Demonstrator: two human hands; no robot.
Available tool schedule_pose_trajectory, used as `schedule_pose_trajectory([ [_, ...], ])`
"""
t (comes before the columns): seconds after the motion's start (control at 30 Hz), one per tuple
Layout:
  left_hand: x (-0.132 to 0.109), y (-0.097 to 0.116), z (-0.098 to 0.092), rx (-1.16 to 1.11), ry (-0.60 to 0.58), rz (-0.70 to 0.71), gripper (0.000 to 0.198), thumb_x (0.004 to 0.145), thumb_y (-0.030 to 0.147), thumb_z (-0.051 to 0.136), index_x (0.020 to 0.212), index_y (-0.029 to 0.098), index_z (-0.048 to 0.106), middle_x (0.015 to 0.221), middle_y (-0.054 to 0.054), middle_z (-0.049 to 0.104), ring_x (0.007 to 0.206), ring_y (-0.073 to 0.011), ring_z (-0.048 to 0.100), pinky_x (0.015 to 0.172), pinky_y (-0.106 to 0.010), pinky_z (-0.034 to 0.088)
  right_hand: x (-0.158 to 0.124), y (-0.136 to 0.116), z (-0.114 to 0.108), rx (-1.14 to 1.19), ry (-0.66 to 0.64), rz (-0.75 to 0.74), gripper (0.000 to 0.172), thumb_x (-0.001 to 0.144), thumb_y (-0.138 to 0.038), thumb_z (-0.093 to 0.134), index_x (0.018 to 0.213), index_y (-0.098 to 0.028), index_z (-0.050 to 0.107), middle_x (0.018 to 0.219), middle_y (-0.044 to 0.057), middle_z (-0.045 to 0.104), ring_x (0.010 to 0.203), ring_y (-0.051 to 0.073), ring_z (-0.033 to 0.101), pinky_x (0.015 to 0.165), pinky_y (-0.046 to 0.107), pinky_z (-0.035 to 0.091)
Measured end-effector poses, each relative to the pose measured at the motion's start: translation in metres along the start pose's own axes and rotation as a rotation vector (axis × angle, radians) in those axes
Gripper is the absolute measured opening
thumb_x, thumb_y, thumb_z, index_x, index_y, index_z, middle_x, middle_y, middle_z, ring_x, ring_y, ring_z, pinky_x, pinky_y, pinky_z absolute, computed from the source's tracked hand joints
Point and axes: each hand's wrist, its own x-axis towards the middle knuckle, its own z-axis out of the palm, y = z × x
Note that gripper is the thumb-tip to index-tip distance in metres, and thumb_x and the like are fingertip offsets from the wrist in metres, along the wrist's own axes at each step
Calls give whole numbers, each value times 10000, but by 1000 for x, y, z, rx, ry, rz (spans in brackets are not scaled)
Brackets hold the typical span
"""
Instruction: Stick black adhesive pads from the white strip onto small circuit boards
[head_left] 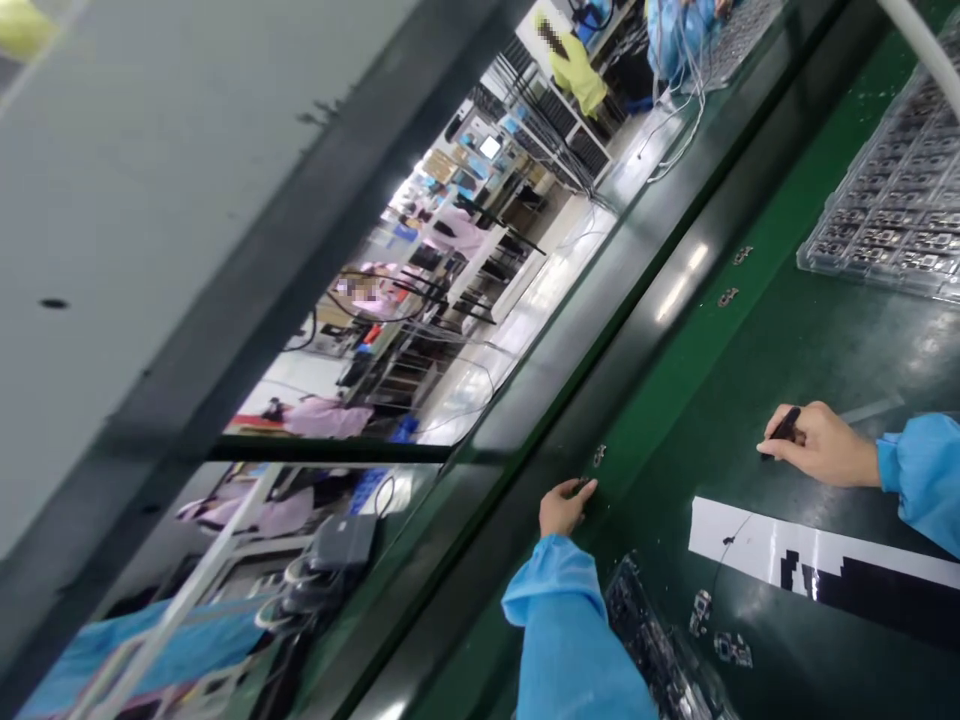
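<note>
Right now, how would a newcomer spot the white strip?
Over the dark green work surface, find the right hand, holding a dark tool. Just below it in view lies the long white strip, reaching the picture's right edge. Black patches and a flat shape set it apart from the small metallic parts nearby.

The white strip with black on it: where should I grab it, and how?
Probably pinch the white strip by a corner of its left end, coming from the left hand's side: it lies flat, and that end is clear of the black area.
</note>
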Motion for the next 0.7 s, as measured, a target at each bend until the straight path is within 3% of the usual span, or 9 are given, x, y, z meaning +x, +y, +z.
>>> schedule_pose_trajectory([
  [0.13, 13, -11, -10, -12, -136, -83, 211, 868, 311, 576, 962, 123, 601, 859, -26, 624, 675, -111, 591, 595, -270, 515, 0, 2, 2, -2, -4, 2, 218, 796, -350, 581, 702, -153, 578, 483, -23, 506, 409, 83, 427, 409, 224, 336],
  [0.23, 17, -12, -16, -98, -146, -58, 171, 850, 269, 604, 938, 122, 600, 804, -2, 622, 604, -86, 565, 543, -230, 484, 0, 2, 2, 9, -20, 12, 217, 797, -351, 580, 707, -153, 574, 466, -37, 469, 399, 79, 410, 405, 223, 323],
  [0.5, 26, 20, 2, -265, -164, -18, 170, 857, 285, 594, 836, 117, 603, 744, 6, 615, 603, -90, 576, 551, -238, 492, -1, 1, 3, 29, -7, -1, 194, 794, -327, 586, 702, -157, 564, 462, -40, 472, 394, 78, 411, 399, 220, 317],
  [0.6, 19, 35, -1, -317, -201, 25, 201, 751, 291, 706, 775, 118, 607, 665, 18, 611, 562, -85, 582, 535, -212, 476, 0, 0, 3, 29, -16, 3, 197, 793, -329, 584, 706, -153, 568, 477, -31, 489, 411, 81, 426, 407, 219, 329],
  [0.7, -3, 44, -11, -366, -280, 101, 339, 580, 334, 818, 765, 122, 628, 659, 7, 629, 588, -94, 601, 549, -192, 470, 0, -1, 0, 15, -11, 8, 214, 791, -346, 584, 703, -151, 571, 487, -22, 503, 417, 85, 434, 412, 224, 339],
])
